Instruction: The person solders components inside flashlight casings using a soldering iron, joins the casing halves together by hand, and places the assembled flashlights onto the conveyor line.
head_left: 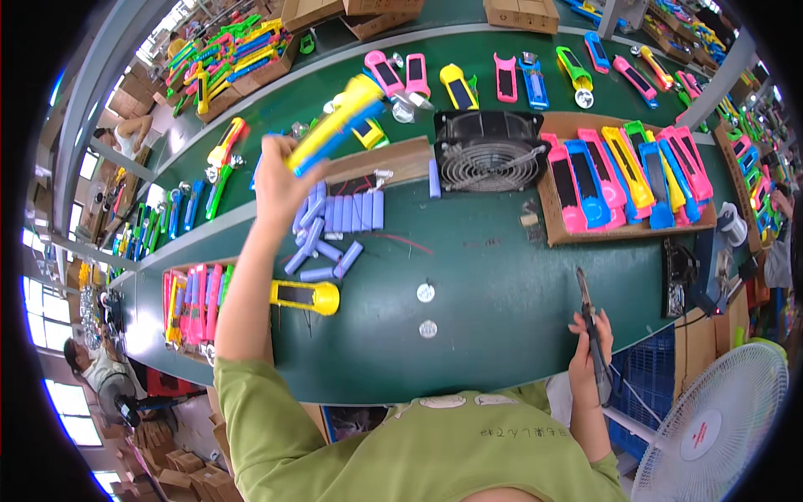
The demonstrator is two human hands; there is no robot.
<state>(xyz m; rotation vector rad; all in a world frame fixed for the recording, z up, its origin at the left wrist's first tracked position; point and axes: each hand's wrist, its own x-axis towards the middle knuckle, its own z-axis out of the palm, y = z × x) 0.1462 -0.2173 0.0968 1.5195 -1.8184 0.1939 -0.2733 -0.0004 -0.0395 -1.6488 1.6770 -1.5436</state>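
Observation:
My left hand [283,182] is raised over the left of the bench, its fingers closed around a long yellow-and-blue plastic casing [335,125]. The casing tilts up to the right and is smeared by motion. Beneath it are several purple cylindrical cells [351,212], some in a row and others loose. At the right, near the bench's front edge, my right hand [590,343] grips a slim dark tool that looks like a soldering iron [597,356], metal tip pointing away from me. Two round white discs [427,329] lie between my hands, and a yellow casing [305,296] lies near my left forearm.
A black fan [489,152] stands at the back, beside a cardboard box of coloured casings [631,231]. Another box of casings [199,305] is at the left. A white spool [733,224] sits at the right; a large fan [711,431] stands below it. Casings line the far shelf [493,71].

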